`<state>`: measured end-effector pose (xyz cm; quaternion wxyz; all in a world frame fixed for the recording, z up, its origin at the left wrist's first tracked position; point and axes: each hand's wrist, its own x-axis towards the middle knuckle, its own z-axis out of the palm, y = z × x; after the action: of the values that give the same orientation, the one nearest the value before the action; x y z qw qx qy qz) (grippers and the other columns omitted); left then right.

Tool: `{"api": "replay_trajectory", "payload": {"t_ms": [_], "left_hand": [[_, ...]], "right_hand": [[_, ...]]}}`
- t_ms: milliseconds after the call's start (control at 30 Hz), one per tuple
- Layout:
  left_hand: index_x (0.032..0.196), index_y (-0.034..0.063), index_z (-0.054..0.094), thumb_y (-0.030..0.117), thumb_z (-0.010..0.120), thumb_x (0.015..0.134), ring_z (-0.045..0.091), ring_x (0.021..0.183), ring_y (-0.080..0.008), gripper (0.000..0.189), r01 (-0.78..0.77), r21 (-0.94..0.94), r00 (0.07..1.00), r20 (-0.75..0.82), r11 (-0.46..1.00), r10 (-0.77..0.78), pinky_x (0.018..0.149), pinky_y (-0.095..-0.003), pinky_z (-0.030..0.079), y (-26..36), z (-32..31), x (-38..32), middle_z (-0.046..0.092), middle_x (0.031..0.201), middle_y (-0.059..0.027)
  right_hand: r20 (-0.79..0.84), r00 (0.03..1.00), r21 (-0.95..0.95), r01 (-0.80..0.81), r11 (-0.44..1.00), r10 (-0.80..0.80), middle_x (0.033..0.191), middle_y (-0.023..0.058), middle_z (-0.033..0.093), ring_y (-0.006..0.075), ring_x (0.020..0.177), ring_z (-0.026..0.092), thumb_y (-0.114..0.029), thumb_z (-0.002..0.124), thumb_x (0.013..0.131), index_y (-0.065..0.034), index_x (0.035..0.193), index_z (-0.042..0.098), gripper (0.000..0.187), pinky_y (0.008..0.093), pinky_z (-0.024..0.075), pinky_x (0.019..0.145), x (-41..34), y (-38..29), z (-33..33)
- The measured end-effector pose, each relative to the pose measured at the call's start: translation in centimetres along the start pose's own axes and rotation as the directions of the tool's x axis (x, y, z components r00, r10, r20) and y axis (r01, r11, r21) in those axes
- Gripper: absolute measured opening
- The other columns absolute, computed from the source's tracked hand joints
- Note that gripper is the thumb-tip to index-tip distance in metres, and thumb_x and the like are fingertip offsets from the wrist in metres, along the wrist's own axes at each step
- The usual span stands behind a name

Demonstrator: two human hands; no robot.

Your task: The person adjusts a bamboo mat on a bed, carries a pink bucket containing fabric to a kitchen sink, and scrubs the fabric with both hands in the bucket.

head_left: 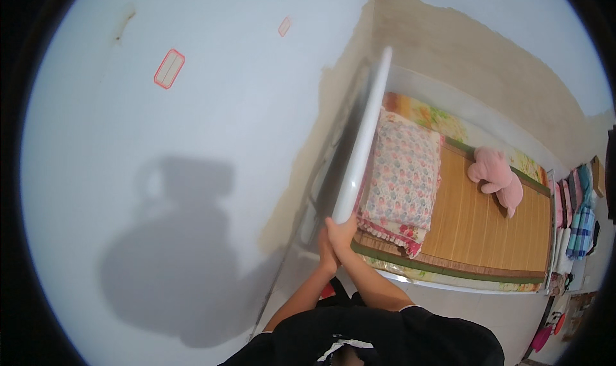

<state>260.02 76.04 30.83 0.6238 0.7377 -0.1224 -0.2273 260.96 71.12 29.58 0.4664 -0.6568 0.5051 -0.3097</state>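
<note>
Before me stands a bed with a white headboard (358,166) close to the wall. Both my hands are at the headboard's near end. My right hand (342,231) grips its rounded corner, with the fingers partly hidden. My left hand (327,251) lies just below and to the left, against the headboard's end; its fingers are mostly hidden, so its hold cannot be told. Beside the headboard, a patterned pillow (404,173) lies on folded, frilled bedding (406,238). A pink plush toy (493,171) rests on the bamboo mat (462,221) that covers the mattress.
A pale wall (216,125) with red-bordered stickers (169,69) rises on the left, and another wall runs behind the bed. Clothes (581,221) hang past the bed's foot. Tiled floor (471,308) lies along its near side. A pink object (542,338) is at the lower right.
</note>
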Motion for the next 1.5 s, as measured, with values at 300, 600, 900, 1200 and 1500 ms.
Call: {"api": "replay_trajectory", "payload": {"t_ms": [300,600,900,1200,1500], "left_hand": [[0.091,-0.0029,0.058,0.020,0.057,0.075,0.059,0.085,-0.0331,0.028,-0.172,0.229,0.984,0.090,0.958,0.155,0.066,-0.0386,0.044,0.1,-1.1,0.2,0.061,0.085,-0.0204],[0.101,-0.0011,0.051,0.025,0.050,0.080,0.057,0.089,-0.0253,0.034,-0.063,-0.069,0.989,0.133,0.996,0.072,0.072,-0.0359,0.045,-6.3,-1.0,2.0,0.057,0.094,-0.0152],[0.098,-0.0016,0.050,0.037,0.028,0.092,0.056,0.077,-0.0239,0.045,-0.115,-0.040,0.993,0.013,0.993,0.116,0.066,-0.0358,0.045,-1.9,-0.1,-1.8,0.057,0.087,-0.0135],[0.120,0.0023,0.033,0.018,0.039,0.086,0.051,0.090,-0.0404,0.039,-0.102,0.496,0.995,0.060,0.862,0.083,0.072,-0.0474,0.043,-4.1,-1.3,-1.1,0.050,0.100,-0.0253],[0.119,0.0054,0.035,0.024,0.037,0.087,0.050,0.094,-0.0396,0.037,0.041,0.263,0.985,0.149,0.964,-0.083,0.076,-0.0480,0.041,-5.5,-0.9,0.2,0.049,0.104,-0.0238]], "right_hand": [[-0.016,1.000,-0.022,0.004,1.000,-0.005,0.087,0.0250,0.057,0.0405,0.081,0.056,-0.022,0.067,0.056,0.0033,0.093,0.047,0.049,0.0438,0.0450,0.073,-0.3,-0.2,0.7],[0.214,0.972,0.036,0.092,0.995,-0.097,0.094,0.0252,0.055,0.0374,0.088,0.056,-0.022,0.068,0.060,0.0056,0.102,0.041,0.057,0.0407,0.0440,0.076,0.5,0.3,-0.7],[0.199,0.980,-0.071,0.041,0.997,-0.026,0.090,0.0217,0.057,0.0330,0.084,0.058,-0.021,0.070,0.060,0.0052,0.100,0.045,0.054,0.0388,0.0455,0.075,1.3,2.1,-1.8],[0.161,0.982,0.069,0.084,0.994,-0.094,0.085,0.0172,0.057,0.0273,0.078,0.057,-0.018,0.068,0.061,0.0046,0.097,0.045,0.048,0.0361,0.0455,0.070,-0.3,-0.1,-1.4],[0.206,0.968,0.103,0.122,0.987,-0.141,0.084,0.0147,0.054,0.0253,0.076,0.055,-0.017,0.068,0.061,0.0023,0.093,0.047,0.043,0.0354,0.0446,0.069,0.9,1.4,-1.1]]}}
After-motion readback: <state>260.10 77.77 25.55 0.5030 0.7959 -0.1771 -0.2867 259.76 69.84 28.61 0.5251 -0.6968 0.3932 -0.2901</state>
